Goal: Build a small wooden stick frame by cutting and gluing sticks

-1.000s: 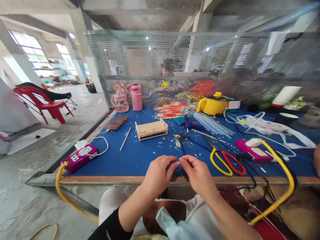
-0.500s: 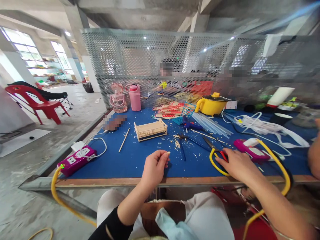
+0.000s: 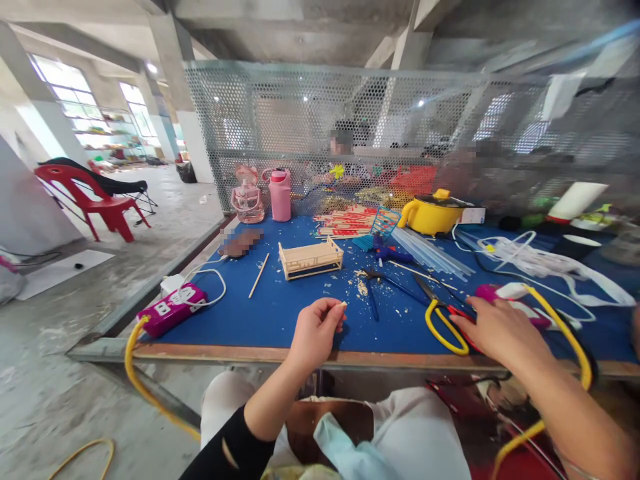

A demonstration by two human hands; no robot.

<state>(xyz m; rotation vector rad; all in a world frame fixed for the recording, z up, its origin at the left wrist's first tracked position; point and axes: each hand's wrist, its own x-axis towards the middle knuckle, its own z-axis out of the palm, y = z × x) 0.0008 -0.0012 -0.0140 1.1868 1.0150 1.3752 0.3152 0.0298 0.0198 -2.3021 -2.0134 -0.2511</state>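
Note:
My left hand (image 3: 318,331) is closed in a pinch above the table's front part, with a small pale wooden piece (image 3: 343,305) at the fingertips. At the right, my right hand (image 3: 503,331) reaches over a red-handled tool (image 3: 463,319); its thumb is at the red handle and its fingers are spread. Just left of it lie scissors with yellow handles (image 3: 434,327). A small frame of wooden sticks (image 3: 311,259) stands beyond my left hand. Blue-handled pliers (image 3: 373,297) lie among wood crumbs. A single stick (image 3: 259,275) rests left of the frame.
Red-tipped sticks (image 3: 345,221), a blue glue gun (image 3: 393,253), clear glue sticks (image 3: 435,253) and a yellow pot (image 3: 434,215) lie farther back. Purple power strips (image 3: 173,310) sit at both sides. Pink bottles (image 3: 280,195) stand before a mesh screen (image 3: 280,107); a person is behind it.
The view has shifted, so the table's things appear farther right. My right hand has moved slightly right relative to the yellow-handled scissors. My left hand keeps its pinch.

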